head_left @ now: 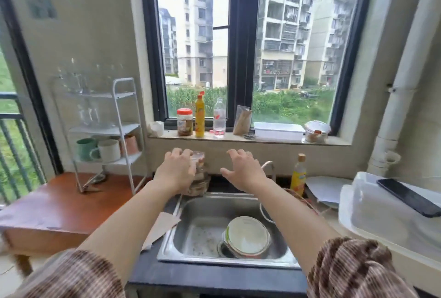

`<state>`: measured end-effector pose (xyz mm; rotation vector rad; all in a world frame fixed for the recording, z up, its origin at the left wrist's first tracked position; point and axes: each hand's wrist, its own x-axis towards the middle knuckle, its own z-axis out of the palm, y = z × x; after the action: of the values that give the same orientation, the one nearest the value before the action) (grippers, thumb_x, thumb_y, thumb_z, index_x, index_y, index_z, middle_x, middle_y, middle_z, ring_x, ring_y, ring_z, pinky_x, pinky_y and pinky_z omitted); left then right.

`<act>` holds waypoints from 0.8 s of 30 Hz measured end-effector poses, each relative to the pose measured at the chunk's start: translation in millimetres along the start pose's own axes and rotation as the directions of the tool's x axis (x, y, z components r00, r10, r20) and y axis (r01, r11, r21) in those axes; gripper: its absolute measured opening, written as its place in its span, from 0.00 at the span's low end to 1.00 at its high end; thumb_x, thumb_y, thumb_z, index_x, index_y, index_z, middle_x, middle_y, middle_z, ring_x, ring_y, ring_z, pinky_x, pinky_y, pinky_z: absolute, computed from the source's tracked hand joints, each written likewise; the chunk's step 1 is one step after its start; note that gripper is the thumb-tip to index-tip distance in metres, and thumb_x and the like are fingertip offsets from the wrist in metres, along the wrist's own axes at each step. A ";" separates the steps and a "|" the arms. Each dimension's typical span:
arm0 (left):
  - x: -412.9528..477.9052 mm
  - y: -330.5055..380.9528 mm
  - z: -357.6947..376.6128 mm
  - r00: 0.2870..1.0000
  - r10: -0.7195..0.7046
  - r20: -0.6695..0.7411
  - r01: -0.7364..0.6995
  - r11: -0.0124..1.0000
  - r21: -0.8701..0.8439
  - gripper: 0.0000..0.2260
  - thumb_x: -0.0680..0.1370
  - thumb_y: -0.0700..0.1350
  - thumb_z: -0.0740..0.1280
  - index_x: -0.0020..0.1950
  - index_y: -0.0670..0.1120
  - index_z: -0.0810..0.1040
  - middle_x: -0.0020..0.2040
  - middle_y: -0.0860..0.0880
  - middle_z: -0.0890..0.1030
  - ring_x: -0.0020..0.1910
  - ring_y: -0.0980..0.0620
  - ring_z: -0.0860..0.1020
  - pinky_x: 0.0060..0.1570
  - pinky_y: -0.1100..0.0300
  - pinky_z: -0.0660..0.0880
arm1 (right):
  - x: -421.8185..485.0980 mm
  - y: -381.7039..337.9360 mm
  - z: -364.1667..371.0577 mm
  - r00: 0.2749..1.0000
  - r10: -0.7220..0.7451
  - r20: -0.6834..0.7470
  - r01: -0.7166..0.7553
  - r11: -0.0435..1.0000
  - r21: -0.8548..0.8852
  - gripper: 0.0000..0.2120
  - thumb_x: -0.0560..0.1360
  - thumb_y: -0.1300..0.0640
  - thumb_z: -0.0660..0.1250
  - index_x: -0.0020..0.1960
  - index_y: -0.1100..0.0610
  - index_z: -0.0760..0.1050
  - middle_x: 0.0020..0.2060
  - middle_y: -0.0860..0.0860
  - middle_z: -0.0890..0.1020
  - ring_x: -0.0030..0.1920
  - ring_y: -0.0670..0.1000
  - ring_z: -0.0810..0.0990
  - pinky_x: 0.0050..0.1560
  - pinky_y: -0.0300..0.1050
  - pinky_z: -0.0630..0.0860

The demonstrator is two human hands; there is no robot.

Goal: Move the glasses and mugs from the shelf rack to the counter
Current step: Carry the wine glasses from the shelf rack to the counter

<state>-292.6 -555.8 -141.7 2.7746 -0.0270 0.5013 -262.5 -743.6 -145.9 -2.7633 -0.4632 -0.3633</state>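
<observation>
Far left, shelf rack (105, 129) standing on wooden tabletop (55, 204), carrying glasses (76, 78) above, mugs (108, 150) below. Beyond sink (200, 216), left grip (177, 168) curling round clear glass (198, 155); right grip (241, 166) hovering spread, empty. Judging glass light, stiff, slick, fragile; holding mid-wall looking safest.

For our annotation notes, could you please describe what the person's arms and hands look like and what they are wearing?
The left hand and right hand are bare, without gloves or a watch. The forearms are uncovered. The left sleeve and right sleeve, a ribbed knit striped brown and cream, bunch near the elbows.
</observation>
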 end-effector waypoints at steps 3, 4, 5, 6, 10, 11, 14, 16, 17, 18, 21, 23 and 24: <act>37.6 -60.0 -12.5 0.998 -0.038 -0.050 0.040 0.998 0.046 0.20 0.78 0.49 0.60 0.69 0.47 0.67 0.67 0.42 0.70 0.66 0.42 0.66 0.66 0.47 0.65 | 64.6 -46.0 23.6 0.996 -0.085 -0.005 0.085 0.996 0.027 0.28 0.76 0.46 0.63 0.71 0.56 0.63 0.66 0.56 0.72 0.67 0.58 0.67 0.63 0.57 0.69; 51.5 -78.6 -16.8 0.997 -0.051 -0.055 0.055 0.997 0.059 0.20 0.78 0.49 0.59 0.70 0.46 0.67 0.68 0.42 0.69 0.67 0.42 0.66 0.67 0.47 0.65 | 85.9 -60.8 31.3 0.994 -0.109 -0.012 0.109 0.993 0.036 0.27 0.76 0.46 0.63 0.71 0.56 0.64 0.65 0.56 0.72 0.67 0.58 0.68 0.63 0.57 0.69; 65.7 -96.1 -21.7 0.996 -0.067 -0.053 0.070 0.995 0.070 0.21 0.78 0.49 0.59 0.70 0.46 0.66 0.68 0.42 0.69 0.67 0.41 0.65 0.68 0.47 0.64 | 107.2 -75.1 38.3 0.991 -0.130 -0.021 0.131 0.990 0.044 0.26 0.76 0.46 0.63 0.70 0.56 0.64 0.65 0.56 0.72 0.66 0.58 0.68 0.63 0.56 0.70; 80.0 -113.1 -27.3 0.995 -0.082 -0.051 0.086 0.993 0.080 0.21 0.78 0.49 0.59 0.70 0.46 0.66 0.68 0.42 0.68 0.67 0.41 0.65 0.68 0.47 0.64 | 128.7 -89.2 44.7 0.988 -0.150 -0.030 0.152 0.987 0.046 0.26 0.76 0.46 0.63 0.70 0.56 0.65 0.64 0.56 0.73 0.66 0.58 0.68 0.63 0.56 0.70; 135.5 -178.0 -55.8 0.987 -0.112 -0.115 0.121 0.990 0.077 0.18 0.78 0.48 0.59 0.67 0.46 0.69 0.65 0.43 0.70 0.66 0.42 0.66 0.63 0.47 0.68 | 213.5 -143.9 60.0 0.973 -0.225 -0.056 0.228 0.972 0.057 0.24 0.77 0.47 0.63 0.69 0.57 0.65 0.65 0.57 0.72 0.66 0.59 0.68 0.62 0.55 0.69; 148.2 -192.8 -63.6 0.983 -0.124 -0.134 0.134 0.989 0.067 0.18 0.78 0.48 0.59 0.67 0.46 0.68 0.65 0.43 0.70 0.66 0.43 0.66 0.63 0.47 0.68 | 232.6 -157.5 61.5 0.969 -0.240 -0.064 0.245 0.967 0.068 0.24 0.77 0.48 0.63 0.69 0.57 0.65 0.65 0.57 0.72 0.67 0.59 0.68 0.62 0.55 0.69; 185.7 -235.8 -85.2 0.974 -0.155 -0.164 0.164 0.986 0.039 0.19 0.78 0.47 0.59 0.69 0.46 0.67 0.67 0.42 0.68 0.66 0.43 0.67 0.65 0.47 0.68 | 285.0 -196.9 65.9 0.953 -0.290 -0.091 0.297 0.951 0.083 0.25 0.77 0.48 0.62 0.70 0.58 0.65 0.64 0.58 0.73 0.66 0.59 0.69 0.61 0.54 0.68; 210.4 -262.6 -98.8 0.965 -0.169 -0.198 0.177 0.984 0.021 0.20 0.78 0.47 0.59 0.69 0.46 0.67 0.67 0.42 0.69 0.66 0.43 0.67 0.65 0.48 0.67 | 319.5 -220.1 67.5 0.944 -0.313 -0.108 0.322 0.942 0.089 0.25 0.77 0.47 0.63 0.69 0.57 0.65 0.62 0.57 0.74 0.64 0.58 0.69 0.60 0.53 0.69; 223.0 -275.8 -105.7 0.961 -0.169 -0.218 0.176 0.984 0.011 0.20 0.78 0.48 0.59 0.69 0.46 0.67 0.68 0.43 0.69 0.66 0.43 0.68 0.65 0.48 0.67 | 337.2 -231.0 67.5 0.941 -0.316 -0.120 0.328 0.940 0.099 0.25 0.77 0.47 0.63 0.69 0.57 0.65 0.62 0.56 0.74 0.64 0.58 0.69 0.60 0.53 0.69; 235.5 -289.3 -112.3 0.959 -0.161 -0.234 0.167 0.986 0.006 0.19 0.78 0.48 0.59 0.69 0.47 0.67 0.68 0.43 0.69 0.66 0.44 0.68 0.65 0.48 0.67 | 355.0 -241.6 67.2 0.939 -0.317 -0.134 0.332 0.937 0.110 0.25 0.76 0.47 0.63 0.69 0.57 0.65 0.62 0.56 0.73 0.64 0.57 0.69 0.60 0.54 0.70; 274.1 -328.9 -131.6 0.955 -0.122 -0.269 0.122 0.992 -0.018 0.19 0.78 0.49 0.59 0.68 0.47 0.68 0.68 0.44 0.69 0.66 0.46 0.68 0.64 0.49 0.67 | 406.5 -272.1 68.7 0.930 -0.321 -0.181 0.344 0.932 0.113 0.24 0.76 0.47 0.63 0.68 0.56 0.66 0.60 0.55 0.74 0.62 0.57 0.70 0.58 0.54 0.71; 301.2 -354.5 -143.0 0.950 -0.096 -0.297 0.080 0.995 -0.064 0.19 0.78 0.48 0.60 0.68 0.47 0.68 0.68 0.43 0.70 0.66 0.46 0.69 0.64 0.51 0.66 | 438.5 -291.4 71.1 0.927 -0.306 -0.218 0.333 0.937 0.101 0.23 0.76 0.47 0.63 0.67 0.57 0.66 0.59 0.55 0.75 0.60 0.57 0.70 0.57 0.54 0.72; 314.9 -366.6 -148.0 0.948 -0.085 -0.307 0.060 0.994 -0.091 0.19 0.77 0.48 0.60 0.68 0.47 0.68 0.68 0.43 0.70 0.66 0.45 0.70 0.63 0.53 0.66 | 453.6 -300.6 72.0 0.930 -0.287 -0.231 0.318 0.941 0.112 0.23 0.76 0.47 0.63 0.67 0.57 0.66 0.59 0.55 0.75 0.60 0.57 0.71 0.57 0.55 0.71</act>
<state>-19.8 -149.6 -15.1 2.5766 0.1236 0.8901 60.7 -325.0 1.5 -2.4735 -0.8294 -0.6611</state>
